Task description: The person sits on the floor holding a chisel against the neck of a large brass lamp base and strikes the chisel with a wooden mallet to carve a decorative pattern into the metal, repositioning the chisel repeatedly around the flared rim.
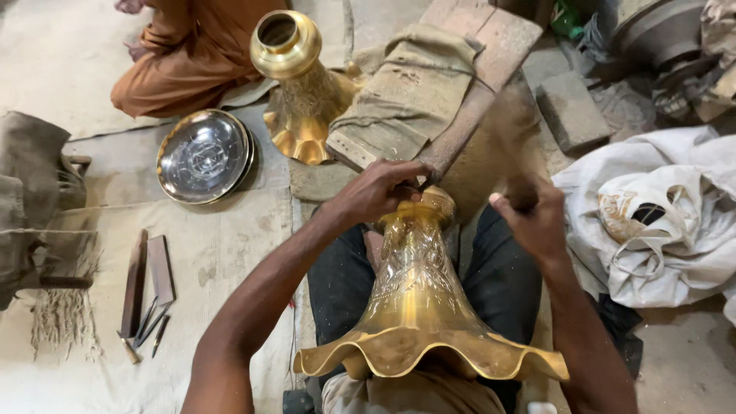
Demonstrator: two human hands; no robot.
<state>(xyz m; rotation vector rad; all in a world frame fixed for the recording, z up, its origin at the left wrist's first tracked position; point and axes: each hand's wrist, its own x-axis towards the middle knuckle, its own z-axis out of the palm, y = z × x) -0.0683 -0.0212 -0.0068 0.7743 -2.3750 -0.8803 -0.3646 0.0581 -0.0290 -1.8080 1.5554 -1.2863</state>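
Observation:
A tall brass vase (418, 295) with an engraved body and a wavy flared rim lies across my lap, rim toward me. My left hand (379, 190) grips a small punch tool pressed at the vase's neck. My right hand (533, 218) holds a wooden-handled hammer (515, 153), blurred by motion, raised just right of the neck. The vase's far end rests near a wooden plank (475, 84).
A second brass vase (299, 84) stands at the back, beside a round metal tray (203, 156). Another person in orange clothes (188, 57) sits at the far left. Small chisels (146, 318) lie on the floor cloth at left. White sacks (659, 215) are piled at right.

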